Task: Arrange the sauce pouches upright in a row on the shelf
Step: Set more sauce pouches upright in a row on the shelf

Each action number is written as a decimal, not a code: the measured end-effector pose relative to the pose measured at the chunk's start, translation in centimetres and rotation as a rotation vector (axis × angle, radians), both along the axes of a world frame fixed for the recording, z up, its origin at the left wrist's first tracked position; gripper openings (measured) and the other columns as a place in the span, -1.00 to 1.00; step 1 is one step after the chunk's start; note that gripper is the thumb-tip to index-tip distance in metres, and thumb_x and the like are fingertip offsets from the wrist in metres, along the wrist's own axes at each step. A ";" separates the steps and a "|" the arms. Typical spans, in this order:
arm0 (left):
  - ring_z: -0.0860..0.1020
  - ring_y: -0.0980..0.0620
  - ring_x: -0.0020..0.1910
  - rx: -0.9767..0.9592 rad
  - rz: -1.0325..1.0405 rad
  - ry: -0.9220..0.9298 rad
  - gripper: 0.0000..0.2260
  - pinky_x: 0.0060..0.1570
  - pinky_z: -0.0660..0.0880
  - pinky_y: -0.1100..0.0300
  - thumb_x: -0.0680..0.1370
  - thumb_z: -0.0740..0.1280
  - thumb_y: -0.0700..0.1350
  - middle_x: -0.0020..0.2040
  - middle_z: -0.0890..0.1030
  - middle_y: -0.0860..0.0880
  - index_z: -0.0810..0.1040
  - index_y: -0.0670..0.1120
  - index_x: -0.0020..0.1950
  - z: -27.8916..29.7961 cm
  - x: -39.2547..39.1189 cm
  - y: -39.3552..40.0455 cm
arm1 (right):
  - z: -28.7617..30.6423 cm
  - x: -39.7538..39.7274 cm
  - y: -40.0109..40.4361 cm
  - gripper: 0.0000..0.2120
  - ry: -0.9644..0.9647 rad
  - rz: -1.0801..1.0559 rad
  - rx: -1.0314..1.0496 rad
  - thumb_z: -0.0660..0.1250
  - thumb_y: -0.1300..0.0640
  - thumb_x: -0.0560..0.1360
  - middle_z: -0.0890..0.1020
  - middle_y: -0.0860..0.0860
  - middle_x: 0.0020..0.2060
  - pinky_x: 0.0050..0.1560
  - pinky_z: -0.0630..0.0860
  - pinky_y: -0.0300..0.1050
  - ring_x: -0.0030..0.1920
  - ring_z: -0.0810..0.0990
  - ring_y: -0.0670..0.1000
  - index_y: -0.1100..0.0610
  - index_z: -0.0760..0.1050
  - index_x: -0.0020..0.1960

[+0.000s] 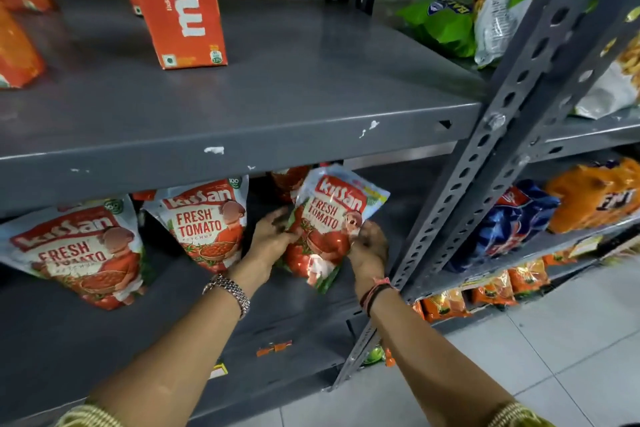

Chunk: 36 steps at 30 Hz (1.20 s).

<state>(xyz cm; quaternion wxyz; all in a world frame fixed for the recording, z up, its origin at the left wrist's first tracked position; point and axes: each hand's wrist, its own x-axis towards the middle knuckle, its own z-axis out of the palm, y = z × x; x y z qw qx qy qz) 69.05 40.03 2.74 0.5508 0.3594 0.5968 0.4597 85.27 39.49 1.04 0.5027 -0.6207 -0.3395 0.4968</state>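
We are reaching both arms into the lower gray shelf (311,302), setting a tomato ketchup pouch (329,222) at the right end of a row. Our left hand (273,236) is pressing against the pouch's left edge with fingers spread, and our right hand (369,244) is cupping its lower right corner, so both hands are closed on the pouch from opposite sides. The pouch is tilting, its top leaning right toward the slotted steel upright (485,163), its base resting on or just above the shelf; we cannot tell which.

To its left a second pouch (204,222) is standing, leaning back slightly, and a third pouch (79,250) is sitting further left, also tipped. Another red pack (287,180) is showing behind, mostly hidden by the shelf above. On that upper shelf (277,87) an orange carton (173,0) is standing.

We are judging the pouch to be soft-walled and glossy, its liquid filling shifting as it tips, so it is likely slumping unless the bottom gusset is spread flat. Its slick film is probably slipping under a light pinch. We are reckoning the best hold is low on both side seams, where the filling gives body, with the stiffer sealed top used only to steady it upright.
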 end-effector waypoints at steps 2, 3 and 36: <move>0.56 0.07 -0.02 0.088 0.088 -0.006 -0.56 -0.02 0.50 0.24 0.44 0.33 -0.41 -0.03 0.60 -0.02 0.45 -0.04 0.24 0.4 0.4 0.1 | 1.5 -0.3 1.2 -0.77 -0.126 -0.103 0.169 0.17 0.39 0.49 0.53 -0.01 -0.24 -0.30 0.46 -0.34 -0.24 0.49 -0.07 0.08 0.45 -0.07; 0.54 0.12 -0.11 0.114 0.131 0.031 -0.61 -0.11 0.49 0.30 0.44 0.31 -0.43 -0.13 0.59 0.02 0.50 -0.04 0.15 0.5 0.5 0.3 | 2.4 -0.6 1.7 -0.73 -0.125 -0.138 0.212 0.15 0.42 0.48 0.51 -0.06 -0.30 -0.32 0.42 -0.37 -0.30 0.47 -0.13 0.08 0.47 -0.13; 0.40 -0.07 0.37 -0.001 -0.120 0.016 -0.30 0.20 0.44 0.07 0.38 0.15 -0.52 0.38 0.43 -0.10 0.20 -0.08 0.47 -2.4 0.8 0.9 | 0.1 -4.2 4.0 -0.56 -0.045 0.242 -0.102 0.04 0.28 0.53 0.55 0.07 0.14 0.00 0.51 -0.08 0.04 0.51 0.03 0.06 0.32 0.37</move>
